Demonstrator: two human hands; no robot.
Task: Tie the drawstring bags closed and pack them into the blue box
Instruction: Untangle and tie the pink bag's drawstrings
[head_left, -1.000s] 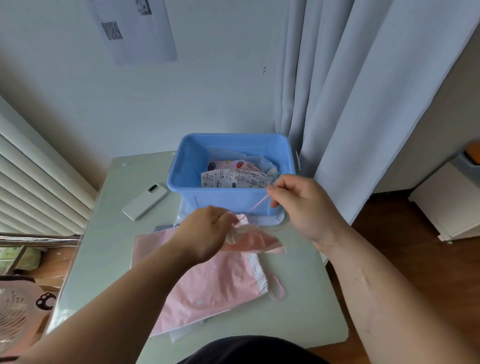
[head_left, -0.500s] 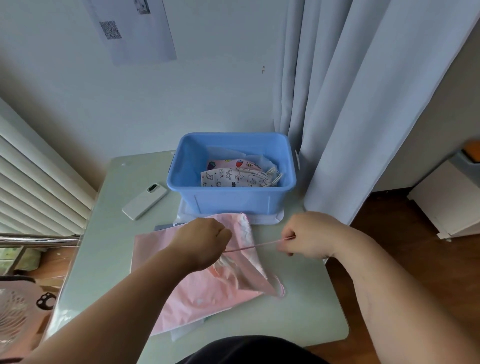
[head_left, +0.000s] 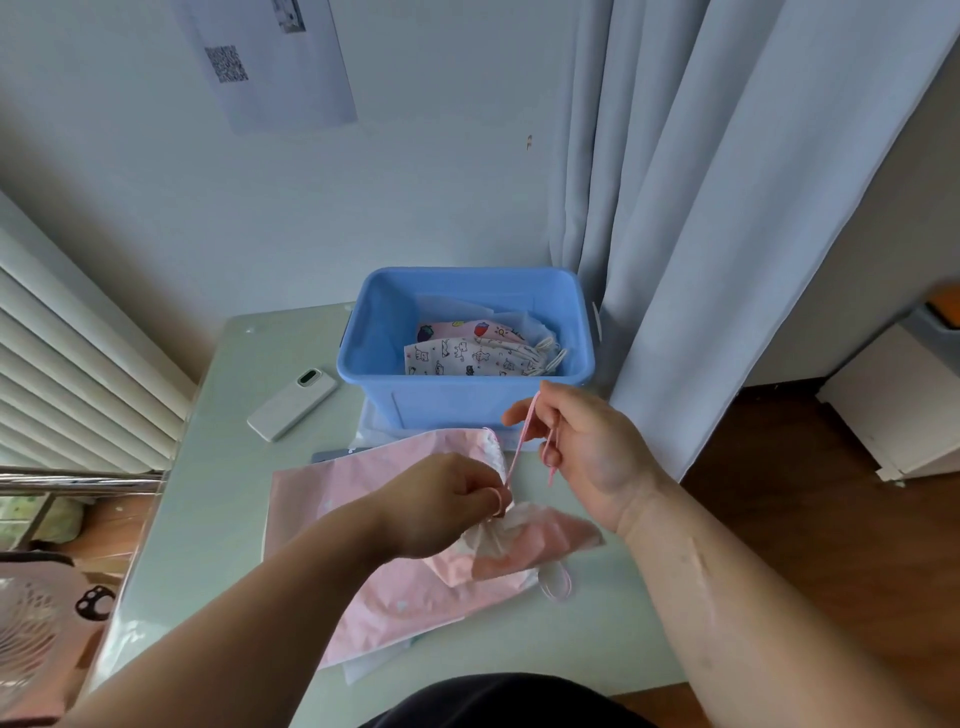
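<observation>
- Left hand (head_left: 441, 506) bunches the neck of the pink drawstring bag (head_left: 524, 545), grip closed tight on the gathered fabric.
- Right hand (head_left: 592, 441) is raised just in front of the blue box (head_left: 457, 405), grip pinching the pink cord (head_left: 521, 435), which runs taut down to the left fingers.
- The bag sits over a flat pink bag (head_left: 332, 499) on the table (head_left: 597, 634).
- Printed bags (head_left: 467, 358) lie inside the box, and a white phone (head_left: 291, 402) lies to its left.

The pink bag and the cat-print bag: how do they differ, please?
The pink bag is pale pink, the cat-print bag white with cats. The left hand grips the pink bag, the right hand its cord; the cat-print bag lies in the blue box. Both are cinched.
</observation>
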